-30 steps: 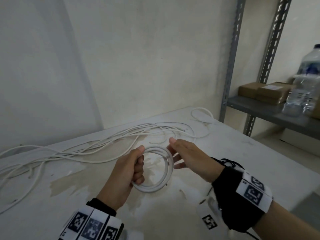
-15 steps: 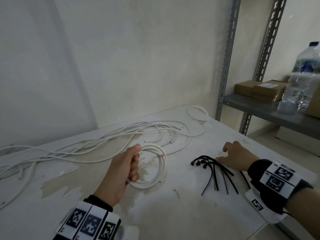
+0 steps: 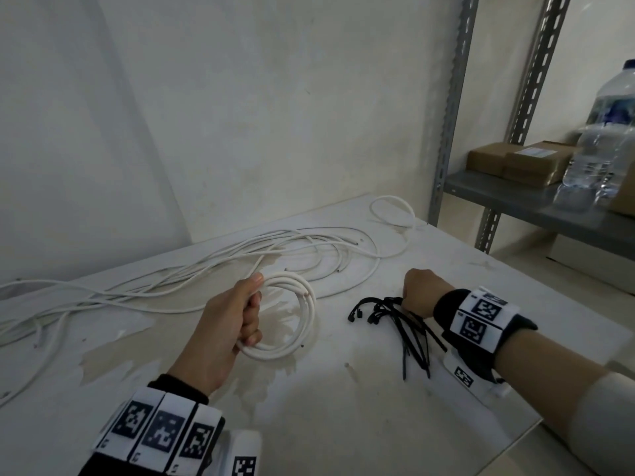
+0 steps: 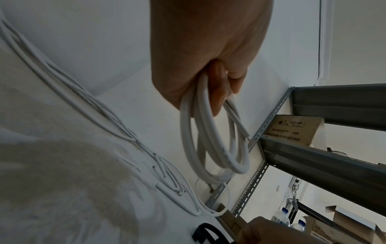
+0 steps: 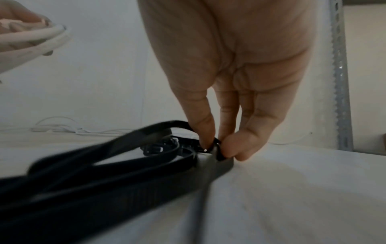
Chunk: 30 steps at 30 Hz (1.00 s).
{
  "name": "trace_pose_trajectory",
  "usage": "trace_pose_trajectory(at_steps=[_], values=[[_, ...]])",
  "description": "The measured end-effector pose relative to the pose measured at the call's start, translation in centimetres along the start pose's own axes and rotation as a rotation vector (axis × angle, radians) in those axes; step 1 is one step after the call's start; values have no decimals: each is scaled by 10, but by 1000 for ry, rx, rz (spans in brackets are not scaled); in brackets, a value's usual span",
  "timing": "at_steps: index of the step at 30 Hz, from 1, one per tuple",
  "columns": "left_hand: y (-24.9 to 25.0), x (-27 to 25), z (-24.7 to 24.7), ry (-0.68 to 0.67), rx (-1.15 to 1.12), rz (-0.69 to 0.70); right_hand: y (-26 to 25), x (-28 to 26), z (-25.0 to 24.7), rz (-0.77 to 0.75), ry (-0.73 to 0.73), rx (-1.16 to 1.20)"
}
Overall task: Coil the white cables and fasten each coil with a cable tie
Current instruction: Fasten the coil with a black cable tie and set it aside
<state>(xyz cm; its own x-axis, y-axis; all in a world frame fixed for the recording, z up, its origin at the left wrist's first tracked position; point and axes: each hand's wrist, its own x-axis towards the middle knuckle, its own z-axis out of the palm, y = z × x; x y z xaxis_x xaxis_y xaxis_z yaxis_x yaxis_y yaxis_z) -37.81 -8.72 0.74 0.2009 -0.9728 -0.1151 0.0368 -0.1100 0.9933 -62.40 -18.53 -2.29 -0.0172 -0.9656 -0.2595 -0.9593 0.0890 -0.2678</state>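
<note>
Across the left and centre of the head view we see the worktop [image 3: 343, 424], pale and stained, with the loose white cables [image 3: 171, 286] sprawled from the left edge toward the upper middle, not yet coiled; they look light, springy and smooth, so we judge they want to unwind unless every turn is trapped at one spot. Just below centre our left hand [image 3: 230, 324] has its grip curled tight round one side of the finished coil [image 3: 295, 321], all turns bunched in the fist, the free ring hanging out to the right, its cut end lying among the upper turns. That held side is where we judge the tie should go, close beside the fingers, since the turns there are already gathered. To the right of centre lies the bundle of black cable ties [image 3: 405, 324], fanned on the worktop: thin, flexible, slick strips, easiest lifted one at a time by the head. Our right hand [image 3: 421, 292] is down on them, and in the right wrist view its thumb and fingertips [image 5: 208, 132] pinch one cable tie [image 5: 217, 153] near its head end, low against the surface.
</note>
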Motion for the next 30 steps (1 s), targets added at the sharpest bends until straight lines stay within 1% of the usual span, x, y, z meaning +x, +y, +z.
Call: trace_pose_trajectory(at_steps=[3, 7, 11, 15, 17, 23, 30], values=[[0, 0, -6, 8, -3, 5, -7, 5, 3, 3, 28, -17], [1, -1, -11, 22, -14, 7, -10, 8, 0, -37, 52, 2], [3, -1, -15, 22, -8, 21, -9, 8, -4, -57, 115, 108], [4, -2, -18, 15, -15, 31, -8, 6, -8, -78, 212, 288], [4, -3, -20, 16, -15, 35, -9, 7, -9, -107, 241, 364], [5, -4, -26, 22, -17, 52, -14, 6, -17, -206, 270, 458], [5, -6, -32, 15, -25, 60, -34, -9, -12, -388, 292, 415]])
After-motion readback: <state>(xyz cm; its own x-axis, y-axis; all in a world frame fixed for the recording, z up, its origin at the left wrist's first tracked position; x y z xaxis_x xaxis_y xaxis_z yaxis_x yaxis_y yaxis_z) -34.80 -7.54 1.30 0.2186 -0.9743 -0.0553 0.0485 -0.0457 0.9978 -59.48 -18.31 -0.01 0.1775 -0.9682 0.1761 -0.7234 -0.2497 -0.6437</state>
